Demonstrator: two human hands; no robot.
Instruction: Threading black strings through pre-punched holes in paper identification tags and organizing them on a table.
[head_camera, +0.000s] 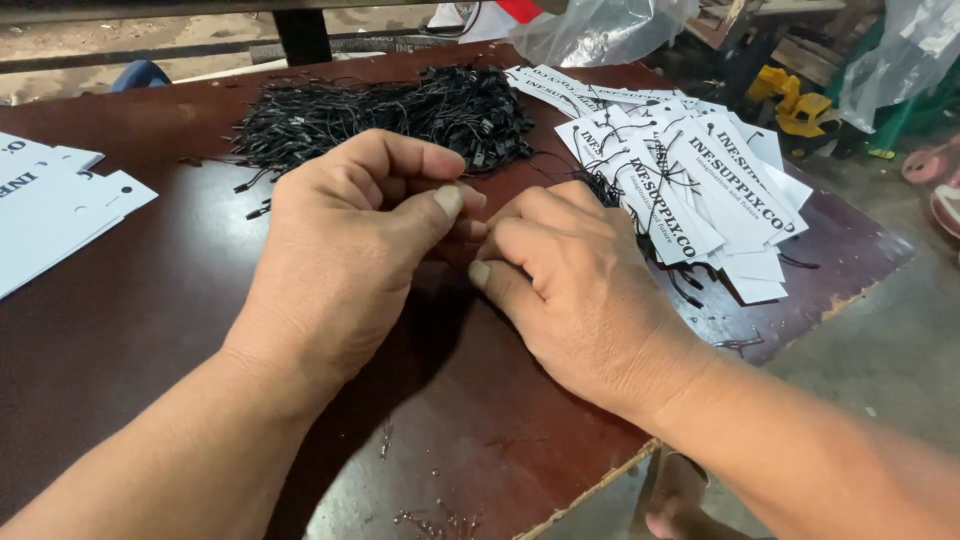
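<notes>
Left hand: we pinch fingertips together, perhaps on a thin black string.
Right hand: curled, contents hidden.
String pile: twelve o'clock.
White tags: two o'clock on the surface.

Cords behind hands; tags right.

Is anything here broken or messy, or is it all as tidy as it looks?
A little. The dark table's front edge is chipped, showing pale wood, and small bits of debris lie near it. The strung white tags sit in a loose, fanned heap, not a neat stack. The black string pile is tangled.
</notes>
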